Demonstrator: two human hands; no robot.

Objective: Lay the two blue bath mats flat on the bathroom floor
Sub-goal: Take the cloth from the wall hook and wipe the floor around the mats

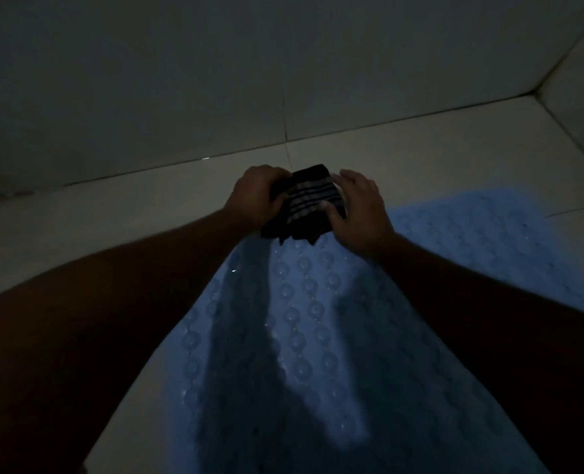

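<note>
A blue bath mat (pixel 304 336) with round suction cups lies spread on the pale tiled floor, running from the bottom of the view toward the wall. A second blue mat (pixel 489 234) lies flat to its right; whether the two overlap I cannot tell in the dim light. At the far end of the near mat sits a dark folded cloth with pale stripes (pixel 306 203). My left hand (pixel 258 196) grips its left side. My right hand (pixel 359 210) rests on its right side, fingers spread over it.
The tiled wall (pixel 181 80) rises just beyond the cloth, meeting the floor (pixel 95 217) in a seam. A second wall closes the corner at the upper right (pixel 578 80). The room is dim. Bare tile shows left of the mats.
</note>
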